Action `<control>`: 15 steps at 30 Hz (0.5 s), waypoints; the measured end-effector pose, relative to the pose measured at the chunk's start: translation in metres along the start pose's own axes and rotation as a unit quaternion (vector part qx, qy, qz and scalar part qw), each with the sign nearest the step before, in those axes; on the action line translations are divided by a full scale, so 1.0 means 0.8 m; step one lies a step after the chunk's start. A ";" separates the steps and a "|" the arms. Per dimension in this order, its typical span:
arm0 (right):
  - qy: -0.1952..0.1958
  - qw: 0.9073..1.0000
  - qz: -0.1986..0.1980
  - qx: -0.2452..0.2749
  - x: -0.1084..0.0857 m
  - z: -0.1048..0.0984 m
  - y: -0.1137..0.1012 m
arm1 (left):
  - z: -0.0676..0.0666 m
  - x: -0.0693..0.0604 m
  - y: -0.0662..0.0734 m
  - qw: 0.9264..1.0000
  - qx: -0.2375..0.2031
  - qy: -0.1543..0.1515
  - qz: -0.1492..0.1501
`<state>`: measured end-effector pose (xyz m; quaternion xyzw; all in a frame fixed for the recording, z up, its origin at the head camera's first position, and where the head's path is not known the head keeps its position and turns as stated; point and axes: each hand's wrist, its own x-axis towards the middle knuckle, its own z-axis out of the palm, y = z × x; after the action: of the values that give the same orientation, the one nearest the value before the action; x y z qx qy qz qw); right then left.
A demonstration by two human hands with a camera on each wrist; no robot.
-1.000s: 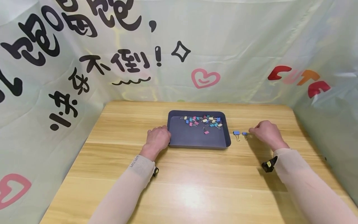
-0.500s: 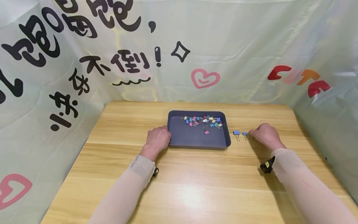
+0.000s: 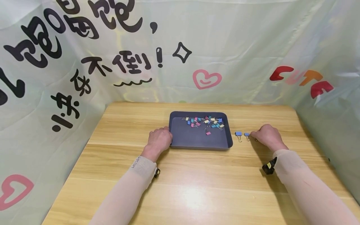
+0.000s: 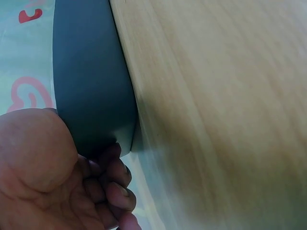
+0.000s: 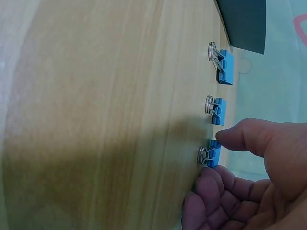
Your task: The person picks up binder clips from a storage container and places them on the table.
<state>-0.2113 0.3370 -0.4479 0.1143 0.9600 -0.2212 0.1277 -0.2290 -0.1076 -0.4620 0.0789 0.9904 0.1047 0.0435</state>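
Observation:
In the head view my left hand (image 3: 159, 139) grips the left side of a dark blue-grey tray (image 3: 188, 144). In the left wrist view its fingers curl at the tray's corner, the thumb partly hidden. My right hand (image 3: 267, 137) is on the table right of the tray. The right wrist view has its thumb and forefinger pinching a small blue binder clip (image 5: 214, 153) at the table surface. Beside it, in a row toward the tray, lie another small blue binder clip (image 5: 219, 111) and a larger blue binder clip (image 5: 225, 67), handles toward me.
Several pink, blue, teal and cream binder clips (image 3: 212, 121) lie in the tray, mostly along its back and right; one pink clip (image 3: 208, 133) lies nearer its middle. The wooden table (image 3: 191, 181) meets a printed cloth backdrop (image 3: 239, 47) behind and at both sides.
My right hand has moved slightly left and nearer to me, its fingertips now closer to the row of blue binder clips. The left hand and tray have stayed in place.

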 end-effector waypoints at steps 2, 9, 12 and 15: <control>-0.003 1.000 0.001 0.001 0.000 0.000 -0.001 | 0.001 0.001 -0.001 1.000 -0.001 0.000 -0.001; -0.006 1.000 0.004 0.002 0.001 -0.002 -0.001 | 0.001 0.003 -0.003 1.000 -0.006 0.000 0.006; 0.002 1.000 0.002 -0.001 -0.002 -0.005 -0.006 | 0.000 0.002 -0.003 1.000 -0.011 -0.004 0.009; 0.026 1.000 -0.008 0.004 -0.008 -0.011 -0.017 | 0.000 0.002 -0.004 1.000 -0.015 -0.007 0.011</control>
<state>-0.2109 0.3280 -0.4334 0.1130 0.9631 -0.2226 0.1003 -0.2313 -0.1102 -0.4631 0.0894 0.9875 0.1192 0.0506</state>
